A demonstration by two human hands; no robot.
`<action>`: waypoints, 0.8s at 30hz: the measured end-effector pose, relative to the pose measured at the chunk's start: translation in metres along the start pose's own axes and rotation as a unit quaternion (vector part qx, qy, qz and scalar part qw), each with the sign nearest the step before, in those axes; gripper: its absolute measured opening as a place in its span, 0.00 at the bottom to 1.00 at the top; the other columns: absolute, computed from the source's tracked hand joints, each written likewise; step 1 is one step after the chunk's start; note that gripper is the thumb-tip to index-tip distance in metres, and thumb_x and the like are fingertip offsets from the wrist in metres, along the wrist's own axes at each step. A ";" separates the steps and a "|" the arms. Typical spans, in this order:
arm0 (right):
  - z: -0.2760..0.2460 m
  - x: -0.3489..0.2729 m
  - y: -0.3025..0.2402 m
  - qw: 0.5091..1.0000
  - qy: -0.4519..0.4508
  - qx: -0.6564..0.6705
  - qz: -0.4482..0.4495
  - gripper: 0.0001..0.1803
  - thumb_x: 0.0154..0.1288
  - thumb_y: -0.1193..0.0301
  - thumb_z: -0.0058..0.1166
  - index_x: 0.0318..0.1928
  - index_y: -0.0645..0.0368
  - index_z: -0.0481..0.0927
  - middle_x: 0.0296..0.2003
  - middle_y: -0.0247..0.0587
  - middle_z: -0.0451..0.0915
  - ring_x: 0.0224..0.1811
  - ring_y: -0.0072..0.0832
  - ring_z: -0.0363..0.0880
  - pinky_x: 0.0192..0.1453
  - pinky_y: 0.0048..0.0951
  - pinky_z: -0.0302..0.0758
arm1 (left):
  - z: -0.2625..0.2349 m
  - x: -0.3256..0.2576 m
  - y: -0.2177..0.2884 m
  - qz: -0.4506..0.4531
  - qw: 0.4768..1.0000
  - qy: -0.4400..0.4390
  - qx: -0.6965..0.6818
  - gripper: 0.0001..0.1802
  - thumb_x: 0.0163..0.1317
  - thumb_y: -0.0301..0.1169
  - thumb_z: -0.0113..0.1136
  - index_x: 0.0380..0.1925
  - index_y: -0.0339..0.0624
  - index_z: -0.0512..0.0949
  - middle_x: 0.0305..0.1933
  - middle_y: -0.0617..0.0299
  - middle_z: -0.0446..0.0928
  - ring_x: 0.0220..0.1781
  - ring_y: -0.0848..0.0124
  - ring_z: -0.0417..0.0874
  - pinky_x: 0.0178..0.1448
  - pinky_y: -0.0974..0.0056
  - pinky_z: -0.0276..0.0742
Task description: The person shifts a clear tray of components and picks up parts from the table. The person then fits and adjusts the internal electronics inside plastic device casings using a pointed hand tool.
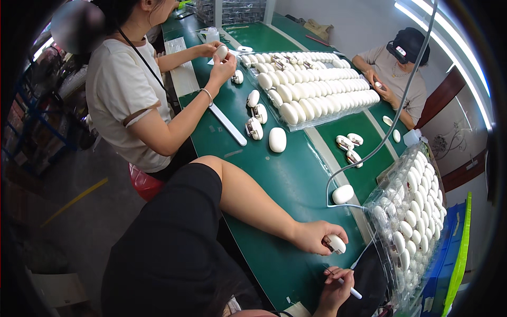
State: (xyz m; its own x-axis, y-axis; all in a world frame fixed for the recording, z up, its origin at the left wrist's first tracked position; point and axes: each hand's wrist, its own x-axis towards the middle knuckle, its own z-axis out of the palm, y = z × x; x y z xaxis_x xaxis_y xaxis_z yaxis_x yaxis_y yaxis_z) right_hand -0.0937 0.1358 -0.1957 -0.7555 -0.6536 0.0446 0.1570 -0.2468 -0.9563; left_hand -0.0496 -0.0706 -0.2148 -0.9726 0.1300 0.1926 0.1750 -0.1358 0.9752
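My left hand [314, 236] reaches across the green bench with its fingers closed around a rounded white plastic device [337, 244]. A brown and metallic opening shows on the device's side near my fingertips. Just below it, my right hand [337, 282] pinches a slim white pen-shaped tool [353, 291], whose thin dark tip points toward the device. The tool and the device look apart. Beside the right hand's fingers runs a white cable [364, 252] with a thicker end. Farther up the bench lies another rounded white device [343, 194].
Clear trays [311, 124] of white devices fill the far bench; another full tray [422, 211] stands tilted at right beside a blue bin [449, 259]. A grey cable [388, 140] hangs across the view. Co-workers [127, 90] sit at left and far right, handling similar devices.
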 end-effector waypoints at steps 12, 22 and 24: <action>0.000 -0.001 -0.002 1.000 0.029 -0.005 0.008 0.20 0.72 0.63 0.34 0.22 0.59 0.65 0.14 0.37 0.62 0.21 0.27 0.63 0.36 0.29 0.66 | 0.000 0.000 0.005 0.005 1.000 -0.007 0.000 0.24 0.51 0.21 0.56 0.52 0.42 0.68 0.44 0.58 0.75 0.42 0.74 0.78 0.49 0.68 0.75; -0.002 0.000 -0.003 1.000 -0.007 -0.024 -0.003 0.20 0.71 0.62 0.36 0.22 0.59 0.65 0.14 0.37 0.62 0.23 0.29 0.64 0.37 0.30 0.66 | 0.002 0.000 0.005 -0.003 1.000 -0.008 0.001 0.24 0.52 0.21 0.56 0.52 0.42 0.68 0.44 0.59 0.74 0.41 0.75 0.77 0.48 0.69 0.75; -0.004 -0.001 -0.004 1.000 -0.019 -0.018 -0.008 0.21 0.71 0.61 0.36 0.24 0.61 0.68 0.15 0.39 0.64 0.24 0.30 0.65 0.38 0.31 0.67 | 0.003 0.003 0.004 0.006 1.000 -0.012 0.004 0.24 0.52 0.21 0.57 0.52 0.42 0.68 0.44 0.60 0.74 0.41 0.76 0.77 0.48 0.69 0.75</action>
State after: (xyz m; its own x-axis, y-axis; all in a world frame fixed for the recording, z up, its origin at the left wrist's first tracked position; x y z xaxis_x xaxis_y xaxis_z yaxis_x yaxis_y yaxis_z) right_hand -0.0961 0.1401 -0.1932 -0.7329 -0.6767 0.0704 0.1217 -0.2322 -0.9650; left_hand -0.0512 -0.0675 -0.2098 -0.9668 0.1516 0.2058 0.1869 -0.1301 0.9737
